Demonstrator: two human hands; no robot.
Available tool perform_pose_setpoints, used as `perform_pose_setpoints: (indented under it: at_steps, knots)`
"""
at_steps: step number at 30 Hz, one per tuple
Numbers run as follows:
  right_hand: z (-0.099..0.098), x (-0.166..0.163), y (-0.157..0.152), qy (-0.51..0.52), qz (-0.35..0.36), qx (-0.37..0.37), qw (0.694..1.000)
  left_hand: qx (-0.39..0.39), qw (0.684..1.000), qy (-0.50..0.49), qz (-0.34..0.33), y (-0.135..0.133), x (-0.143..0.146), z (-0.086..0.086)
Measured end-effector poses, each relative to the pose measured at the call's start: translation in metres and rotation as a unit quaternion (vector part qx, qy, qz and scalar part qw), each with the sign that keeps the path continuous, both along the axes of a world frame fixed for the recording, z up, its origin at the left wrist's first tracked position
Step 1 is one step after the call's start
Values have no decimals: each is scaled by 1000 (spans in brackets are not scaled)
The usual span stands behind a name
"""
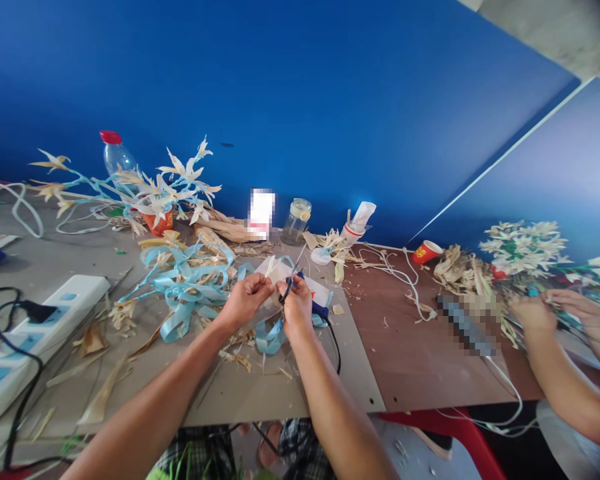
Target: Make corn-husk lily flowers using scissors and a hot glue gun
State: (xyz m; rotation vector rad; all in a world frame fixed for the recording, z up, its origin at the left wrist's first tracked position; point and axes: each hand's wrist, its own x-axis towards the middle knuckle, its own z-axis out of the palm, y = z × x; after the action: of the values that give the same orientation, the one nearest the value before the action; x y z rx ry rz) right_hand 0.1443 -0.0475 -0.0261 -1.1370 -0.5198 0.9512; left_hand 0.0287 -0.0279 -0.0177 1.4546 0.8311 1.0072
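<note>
Cream husk petals [271,268] rise from the pinched fingertips of a person's left hand [250,295], held above the middle of a cluttered worktable [343,383]. Close beside it, nearly touching, the right hand [297,305] is curled around dark-handled scissors [288,287], whose slim metal end points up and to the right. Whether the blades are parted is too small to tell.

Just left of the hands lies a loose tangle of light-blue ribbon [174,328], with scraps of dry husk [97,403] scattered over the grey tabletop nearby. Beside the right wrist is a blue tool [321,311] with a black cord, partly hidden by the hand. Farther left sits a white power strip [89,291] with a black plug in it.

Along the back, from left to right, stand a clear bottle [117,159] with a red cap, a red cup [160,225] below white husk flowers on blue stems [183,172], and a glass jar [294,225]. A red paper cup [427,252] lies tipped over on the brown section. At far right, a co-worker's hands [533,315] are near another white bouquet [523,247]. Behind everything is a blue wall [300,93].
</note>
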Motion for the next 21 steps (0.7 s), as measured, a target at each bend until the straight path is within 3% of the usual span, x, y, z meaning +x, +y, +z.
perform_pose_setpoints:
  at_steps: [6,12,18,21]
  knots:
    - [1,15,5,0,-41,13,999,-59,994,-83,36,3,-6,8]
    - [0,5,-1,-145,68,43,986,-107,990,-67,62,18,-13,-1]
    - [0,7,-2,-195,39,58,978,-109,991,-37,66,20,-14,-6]
    - [1,7,-2,-192,65,63,977,-100,993,-20,67,18,-13,-2]
